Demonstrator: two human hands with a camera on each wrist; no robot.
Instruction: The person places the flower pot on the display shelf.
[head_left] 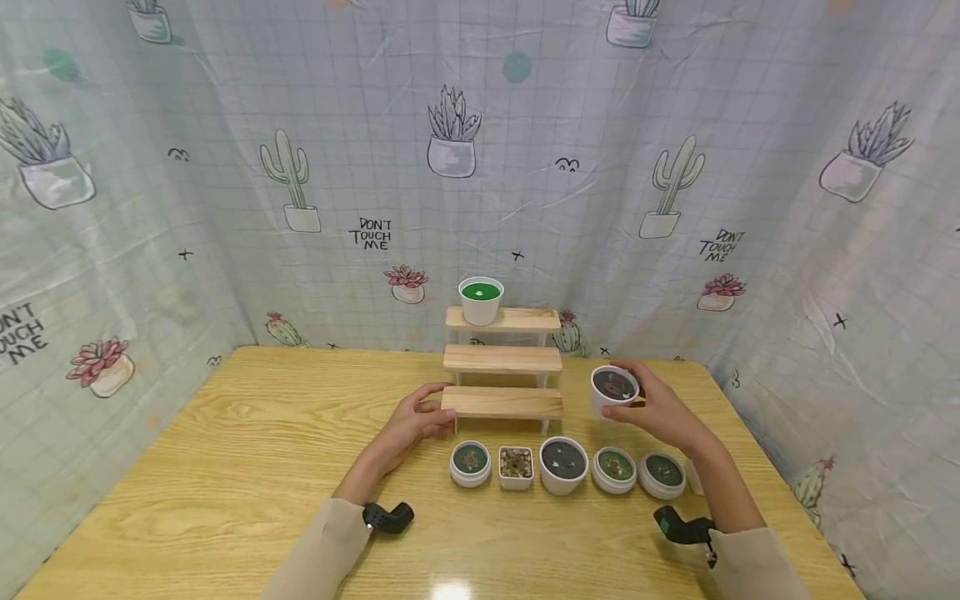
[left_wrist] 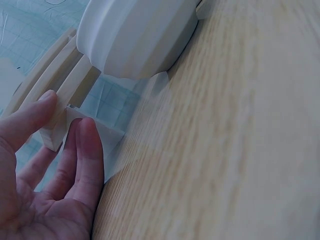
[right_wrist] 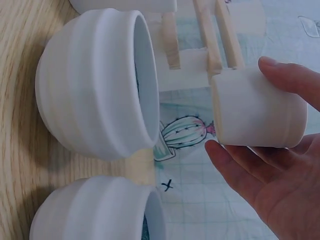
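A three-tier stand with wooden boards and white supports stands on the table. My left hand grips the left end of its lowest board, thumb on the board and fingers around its end in the left wrist view. To the right of the stand, my right hand holds a round white flower pot with dark filling, thumb on one side and fingers on the other. In the right wrist view, the pot appears held up off the table. Another white pot with bright green filling sits on the top board.
A row of white pots stands before the stand: a ribbed one, a square one with pebbles, a larger dark-filled one and several more rightward. My right forearm partly hides the last pot. A plant-print curtain hangs behind the table.
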